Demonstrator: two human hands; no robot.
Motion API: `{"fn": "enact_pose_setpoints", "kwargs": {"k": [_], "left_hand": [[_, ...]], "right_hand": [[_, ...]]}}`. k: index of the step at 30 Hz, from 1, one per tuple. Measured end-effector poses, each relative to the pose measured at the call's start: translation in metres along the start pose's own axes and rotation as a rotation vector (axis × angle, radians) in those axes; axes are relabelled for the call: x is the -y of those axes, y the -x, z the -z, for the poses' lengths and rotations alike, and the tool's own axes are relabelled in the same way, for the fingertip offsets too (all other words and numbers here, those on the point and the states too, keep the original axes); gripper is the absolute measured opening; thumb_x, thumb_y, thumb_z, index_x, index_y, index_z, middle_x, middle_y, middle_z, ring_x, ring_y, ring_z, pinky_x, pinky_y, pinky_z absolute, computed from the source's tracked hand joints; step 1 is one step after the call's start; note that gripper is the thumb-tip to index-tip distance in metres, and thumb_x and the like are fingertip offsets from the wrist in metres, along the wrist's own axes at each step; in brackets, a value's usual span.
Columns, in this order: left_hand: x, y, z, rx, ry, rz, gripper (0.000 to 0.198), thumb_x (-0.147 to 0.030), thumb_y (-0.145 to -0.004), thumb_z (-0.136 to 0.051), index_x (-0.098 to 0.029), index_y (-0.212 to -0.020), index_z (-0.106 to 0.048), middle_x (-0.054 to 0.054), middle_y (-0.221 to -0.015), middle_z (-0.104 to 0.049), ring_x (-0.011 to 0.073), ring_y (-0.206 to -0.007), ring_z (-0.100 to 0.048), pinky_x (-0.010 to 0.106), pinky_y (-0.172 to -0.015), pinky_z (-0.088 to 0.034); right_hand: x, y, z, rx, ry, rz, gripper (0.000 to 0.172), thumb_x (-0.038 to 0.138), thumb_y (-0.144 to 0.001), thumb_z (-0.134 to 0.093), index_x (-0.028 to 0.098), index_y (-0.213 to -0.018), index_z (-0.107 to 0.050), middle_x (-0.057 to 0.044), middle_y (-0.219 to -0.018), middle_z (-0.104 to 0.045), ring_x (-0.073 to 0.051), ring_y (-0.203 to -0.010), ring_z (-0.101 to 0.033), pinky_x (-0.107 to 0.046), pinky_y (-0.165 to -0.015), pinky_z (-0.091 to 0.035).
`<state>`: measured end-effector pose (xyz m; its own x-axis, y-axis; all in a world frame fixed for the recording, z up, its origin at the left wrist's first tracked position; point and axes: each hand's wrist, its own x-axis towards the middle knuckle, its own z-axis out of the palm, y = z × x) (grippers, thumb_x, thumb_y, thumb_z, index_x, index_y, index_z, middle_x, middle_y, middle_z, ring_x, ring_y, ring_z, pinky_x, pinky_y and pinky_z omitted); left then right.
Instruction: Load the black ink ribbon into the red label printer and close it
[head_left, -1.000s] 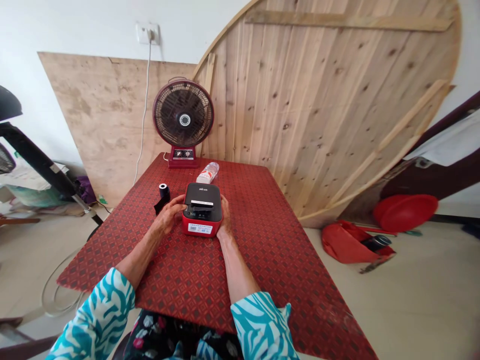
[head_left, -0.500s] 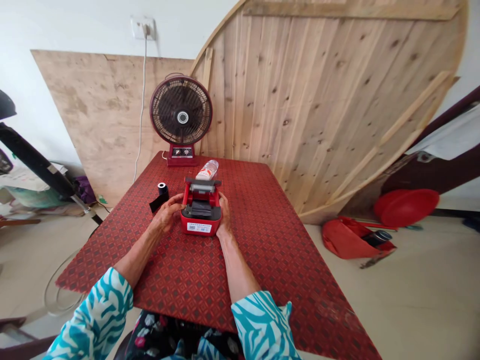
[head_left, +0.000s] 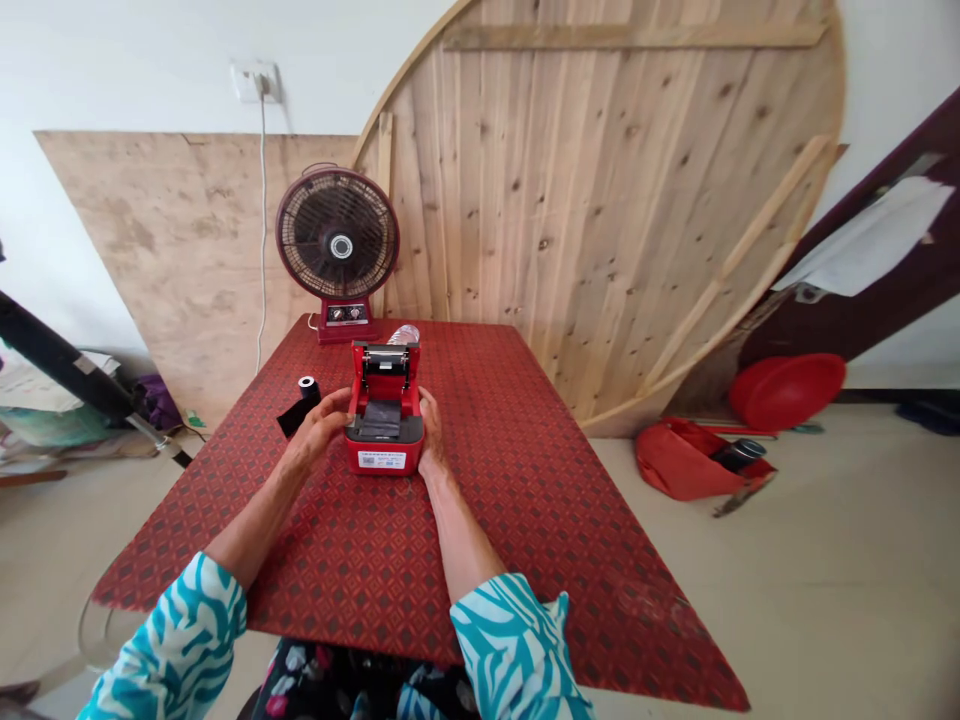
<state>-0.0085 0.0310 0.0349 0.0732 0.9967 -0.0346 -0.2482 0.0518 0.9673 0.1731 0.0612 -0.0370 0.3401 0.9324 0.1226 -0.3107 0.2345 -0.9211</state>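
Observation:
A red label printer [head_left: 385,455] stands on the table in front of me, its lid [head_left: 386,365] raised to show a roller and dark film inside. My left hand [head_left: 324,422] holds its left side, fingers reaching forward along the casing. Against the right side, my right hand [head_left: 430,430] is wrapped, with some fingers hidden behind the casing. Just left of my left hand lies a roll of black ribbon [head_left: 306,392], its loose end spread on the tabletop. Behind the raised lid, the end of a clear plastic bottle [head_left: 405,335] shows.
The red patterned table [head_left: 517,520] has a dark red fan [head_left: 339,240] at its far left corner. Wooden boards [head_left: 592,230] lean on the wall behind. On the floor at right are a red bag [head_left: 675,460] and a red basin [head_left: 787,390].
The printer's lid has swung up from partly raised to nearly upright, and now covers more of the bottle. Both hands stay at the printer's sides. My view has shifted slightly.

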Motion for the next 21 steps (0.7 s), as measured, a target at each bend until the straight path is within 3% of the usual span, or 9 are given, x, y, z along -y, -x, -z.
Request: {"fn": "enact_pose_setpoints", "kwargs": {"k": [3,6,9,13,17,21], "left_hand": [[-0.015,-0.011,-0.011,0.030,-0.242,-0.163,0.045,-0.030,-0.066,-0.077,-0.018,-0.110,-0.071,0.008,-0.098,-0.073,0.0219,-0.088,-0.065,0.029,-0.080,-0.048],[-0.030,-0.035,-0.028,0.165,-0.592,-0.272,0.020,-0.023,-0.071,-0.071,-0.022,-0.090,-0.077,0.005,-0.085,-0.073,0.0224,-0.085,-0.064,0.027,-0.078,-0.046],[-0.037,-0.065,-0.044,0.321,-0.841,-0.209,0.017,-0.011,-0.064,-0.067,-0.025,-0.068,-0.075,0.003,-0.068,-0.070,0.0226,-0.078,-0.063,0.026,-0.074,-0.043],[-0.034,-0.093,-0.054,0.439,-0.991,-0.114,0.021,-0.006,-0.054,-0.065,-0.026,-0.052,-0.067,0.001,-0.051,-0.061,0.0194,-0.060,-0.057,0.025,-0.061,-0.038],[-0.032,-0.099,-0.055,0.506,-1.059,-0.084,0.022,-0.004,-0.045,-0.069,-0.025,-0.046,-0.064,-0.002,-0.046,-0.059,0.0153,-0.047,-0.048,0.023,-0.053,-0.033],[-0.032,-0.096,-0.055,0.520,-1.107,-0.086,0.023,-0.003,-0.043,-0.072,-0.024,-0.047,-0.065,-0.002,-0.046,-0.059,0.0157,-0.047,-0.048,0.024,-0.054,-0.033]], "right_hand": [[0.000,0.001,-0.001,0.001,-0.033,-0.037,0.052,0.056,-0.082,-0.053,0.022,-0.121,-0.061,-0.007,-0.125,-0.066,-0.022,-0.116,-0.059,-0.037,-0.098,-0.046],[0.000,0.001,-0.002,0.021,-0.067,-0.037,0.051,0.056,-0.082,-0.054,0.023,-0.121,-0.061,-0.005,-0.121,-0.068,-0.021,-0.115,-0.059,-0.037,-0.098,-0.047],[0.000,0.001,-0.003,0.022,-0.080,-0.028,0.049,0.055,-0.083,-0.054,0.024,-0.120,-0.062,-0.004,-0.118,-0.069,-0.021,-0.116,-0.059,-0.037,-0.100,-0.046],[-0.003,-0.001,-0.005,0.017,-0.089,-0.021,0.047,0.054,-0.082,-0.055,0.025,-0.118,-0.063,-0.003,-0.117,-0.069,-0.019,-0.114,-0.059,-0.036,-0.100,-0.046],[-0.003,-0.001,-0.005,0.019,-0.100,-0.009,0.044,0.052,-0.083,-0.055,0.026,-0.117,-0.064,-0.003,-0.118,-0.068,-0.019,-0.113,-0.059,-0.035,-0.100,-0.046],[0.003,0.001,-0.004,0.042,-0.093,-0.021,0.044,0.051,-0.085,-0.053,0.026,-0.119,-0.064,-0.003,-0.121,-0.066,-0.019,-0.114,-0.058,-0.036,-0.102,-0.044]]}}
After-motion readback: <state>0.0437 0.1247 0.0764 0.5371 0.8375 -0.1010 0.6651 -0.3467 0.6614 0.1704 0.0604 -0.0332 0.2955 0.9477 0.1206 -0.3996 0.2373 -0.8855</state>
